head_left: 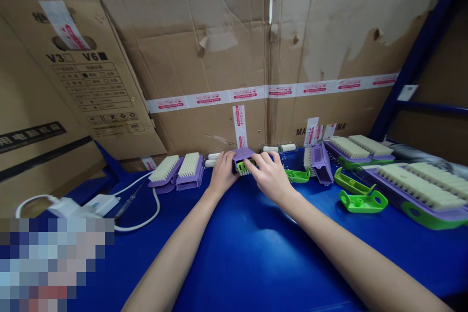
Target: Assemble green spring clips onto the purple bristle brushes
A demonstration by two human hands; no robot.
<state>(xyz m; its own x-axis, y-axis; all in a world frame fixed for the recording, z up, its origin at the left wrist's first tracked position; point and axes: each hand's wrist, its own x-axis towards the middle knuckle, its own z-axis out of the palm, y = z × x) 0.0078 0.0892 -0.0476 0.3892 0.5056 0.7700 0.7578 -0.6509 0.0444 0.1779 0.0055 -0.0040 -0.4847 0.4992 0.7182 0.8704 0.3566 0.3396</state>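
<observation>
Straight ahead, near the cardboard wall, a purple brush body (pixel 242 153) is held on its side between my hands. My left hand (pixel 223 174) grips its left side, with the fingers wrapped behind it. A green plastic part (pixel 240 166) shows at the opening of the purple body, with pale bristles beside it. My right hand (pixel 269 175) has its fingers bent, the fingertips pressing at the green part; their exact grip is partly hidden. Just right of this hand lies a green handle piece (pixel 298 176). A purple brush (pixel 321 163) stands on its side farther right.
Two purple brushes (pixel 190 170) lie bristles up at left, near a power strip (pixel 75 209) with white cables and a screwdriver (pixel 128 201). At right are loose green handles (pixel 363 202) and brushes with green handles (pixel 420 185). White rollers (pixel 288 147) sit along the cardboard wall (pixel 204 58).
</observation>
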